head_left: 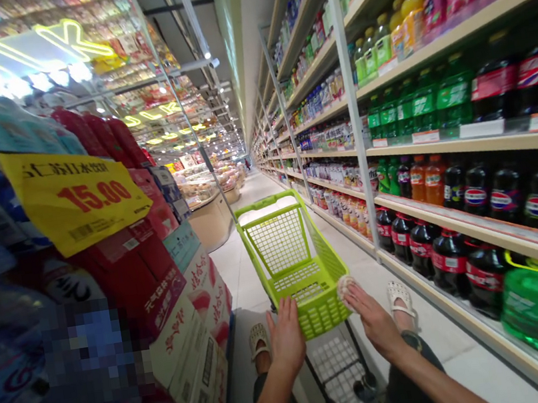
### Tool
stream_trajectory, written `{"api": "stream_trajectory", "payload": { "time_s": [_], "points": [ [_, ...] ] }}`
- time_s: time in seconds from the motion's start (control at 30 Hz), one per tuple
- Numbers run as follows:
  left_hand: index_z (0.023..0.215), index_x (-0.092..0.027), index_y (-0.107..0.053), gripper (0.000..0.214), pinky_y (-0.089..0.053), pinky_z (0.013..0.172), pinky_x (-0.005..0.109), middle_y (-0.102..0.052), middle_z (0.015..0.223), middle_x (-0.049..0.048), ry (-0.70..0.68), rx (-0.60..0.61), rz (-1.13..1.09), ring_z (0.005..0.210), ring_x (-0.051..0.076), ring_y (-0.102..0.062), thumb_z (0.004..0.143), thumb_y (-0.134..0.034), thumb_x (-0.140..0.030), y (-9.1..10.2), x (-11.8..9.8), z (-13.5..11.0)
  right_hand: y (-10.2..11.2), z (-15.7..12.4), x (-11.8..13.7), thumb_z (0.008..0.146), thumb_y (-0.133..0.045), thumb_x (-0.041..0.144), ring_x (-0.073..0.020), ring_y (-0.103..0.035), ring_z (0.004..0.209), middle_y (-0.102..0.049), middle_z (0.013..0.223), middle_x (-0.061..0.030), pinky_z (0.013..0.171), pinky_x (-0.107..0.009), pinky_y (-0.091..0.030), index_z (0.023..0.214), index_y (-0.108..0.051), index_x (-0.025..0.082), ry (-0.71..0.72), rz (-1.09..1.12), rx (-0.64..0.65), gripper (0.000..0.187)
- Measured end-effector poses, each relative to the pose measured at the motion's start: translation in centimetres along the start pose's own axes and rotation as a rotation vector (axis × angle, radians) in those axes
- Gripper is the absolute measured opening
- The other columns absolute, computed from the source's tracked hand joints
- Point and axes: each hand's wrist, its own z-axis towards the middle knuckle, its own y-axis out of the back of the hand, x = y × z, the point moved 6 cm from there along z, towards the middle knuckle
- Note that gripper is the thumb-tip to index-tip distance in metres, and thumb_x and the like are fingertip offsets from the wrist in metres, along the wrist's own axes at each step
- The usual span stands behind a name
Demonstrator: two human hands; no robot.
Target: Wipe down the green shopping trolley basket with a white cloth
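A lime-green shopping cart (pixel 298 258) with a plastic basket stands in front of me in the aisle, its lower wire rack (pixel 339 369) below. My left hand (pixel 288 337) lies against the near left corner of the basket, fingers stretched along its side and nothing seen in them. At the near right corner, my right hand (pixel 369 311) holds a crumpled whitish cloth (pixel 346 286) under its fingertips, pressed to the basket's rim. The basket's inside shows only its bare slotted floor and walls.
Shelves of soda bottles (pixel 504 190) line the right side. Stacked drink cartons (pixel 178 336) and a yellow price sign (pixel 81 196) crowd the left. A tan display counter (pixel 211 222) stands farther ahead beside the pale tiled aisle (pixel 266 182). My shoes (pixel 401 297) flank the cart.
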Motion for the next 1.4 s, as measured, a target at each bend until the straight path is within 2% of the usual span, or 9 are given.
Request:
{"api": "stream_trajectory", "payload": {
  "time_s": [0.13, 0.2, 0.33, 0.43, 0.7, 0.9, 0.97, 1.2, 1.4],
  "points": [
    [0.132, -0.015, -0.03, 0.069, -0.012, 0.105, 0.052, -0.031, 0.14, 0.0062, -0.004, -0.009, -0.002, 0.131, 0.02, -0.02, 0.063, -0.034, -0.004, 0.3, 0.6, 0.0, 1.1, 2.9, -1.2, 0.081, -0.034, 0.008, -0.0191, -0.035, 0.123, -0.046, 0.129, -0.0071, 0.1, -0.044, -0.035, 0.119, -0.051, 0.02, -0.061, -0.01, -0.056, 0.044],
    [0.131, -0.014, -0.031, 0.068, -0.012, 0.105, 0.052, -0.033, 0.139, 0.0065, 0.002, -0.008, -0.017, 0.131, 0.021, -0.019, 0.063, -0.034, -0.004, 0.2, 0.5, -0.1, 0.0, 4.4, -0.5, 0.08, -0.038, 0.01, -0.0208, -0.04, 0.12, -0.052, 0.122, -0.0091, 0.098, -0.045, -0.038, 0.112, -0.057, 0.019, -0.068, -0.012, -0.035, 0.039],
    [0.13, -0.012, -0.032, 0.066, -0.014, 0.104, 0.053, -0.034, 0.138, 0.0087, 0.026, 0.011, -0.035, 0.131, 0.022, -0.018, 0.065, -0.035, -0.007, 0.2, 0.3, -0.1, -4.6, 4.3, 5.0, 0.079, -0.039, 0.005, -0.0195, -0.045, 0.116, -0.058, 0.115, -0.0095, 0.095, -0.045, -0.04, 0.107, -0.06, 0.018, 0.077, 0.084, 0.1, 0.038],
    [0.13, -0.013, -0.032, 0.065, -0.011, 0.105, 0.053, -0.035, 0.137, 0.0076, -0.005, 0.017, -0.039, 0.131, 0.021, -0.019, 0.066, -0.034, -0.008, 0.4, 0.6, -0.3, -6.2, 3.5, 8.1, 0.081, -0.039, 0.006, -0.0177, -0.041, 0.119, -0.055, 0.119, -0.0083, 0.095, -0.042, -0.04, 0.111, -0.058, 0.019, 0.178, 0.124, 0.131, 0.037],
    [0.132, -0.012, -0.028, 0.07, -0.009, 0.105, 0.053, -0.031, 0.14, 0.0065, 0.011, 0.008, -0.077, 0.132, 0.02, -0.015, 0.063, -0.034, -0.008, 0.2, 0.6, -0.5, -1.5, 4.2, 0.1, 0.082, -0.039, 0.007, -0.0232, -0.038, 0.122, -0.056, 0.118, -0.0107, 0.095, -0.047, -0.038, 0.106, -0.061, 0.017, 0.026, -0.143, 0.038, 0.034],
    [0.132, -0.012, -0.028, 0.069, -0.008, 0.105, 0.053, -0.029, 0.141, 0.0073, -0.021, 0.066, -0.06, 0.132, 0.021, -0.014, 0.064, -0.036, -0.011, 0.9, 0.2, -0.1, -5.3, 3.0, 7.4, 0.082, -0.037, 0.005, -0.0172, -0.033, 0.125, -0.052, 0.123, -0.0081, 0.096, -0.04, -0.04, 0.114, -0.055, 0.018, 0.201, 0.008, 0.09, 0.039],
    [0.131, -0.012, -0.03, 0.066, -0.006, 0.105, 0.053, -0.029, 0.14, 0.0073, -0.024, 0.071, -0.042, 0.132, 0.02, -0.015, 0.066, -0.034, -0.012, 1.4, 0.7, 0.1, -5.8, 2.9, 8.1, 0.083, -0.038, 0.007, -0.0172, -0.034, 0.124, -0.052, 0.123, -0.0075, 0.095, -0.04, -0.041, 0.114, -0.055, 0.019, 0.223, 0.025, 0.094, 0.037],
    [0.127, -0.012, -0.037, 0.061, -0.005, 0.106, 0.05, -0.027, 0.141, 0.0077, -0.007, 0.092, -0.046, 0.133, 0.02, -0.012, 0.066, -0.035, -0.015, 2.2, 0.8, -0.3, -3.8, 2.1, 0.2, 0.08, -0.037, 0.008, -0.019, -0.039, 0.121, -0.052, 0.123, -0.006, 0.094, -0.041, -0.042, 0.116, -0.054, 0.022, -0.014, -0.055, 0.041, 0.041],
    [0.122, -0.012, -0.043, 0.059, -0.002, 0.107, 0.05, -0.042, 0.132, 0.0101, -0.083, 0.115, -0.139, 0.131, 0.022, -0.018, 0.064, -0.04, -0.023, 3.8, -2.2, -0.5, -3.3, 1.6, -2.9, 0.074, -0.032, 0.002, -0.0169, -0.037, 0.122, -0.052, 0.123, -0.0041, 0.096, -0.04, -0.04, 0.116, -0.054, 0.022, -0.068, -0.036, 0.031, 0.051]
  ]
}}
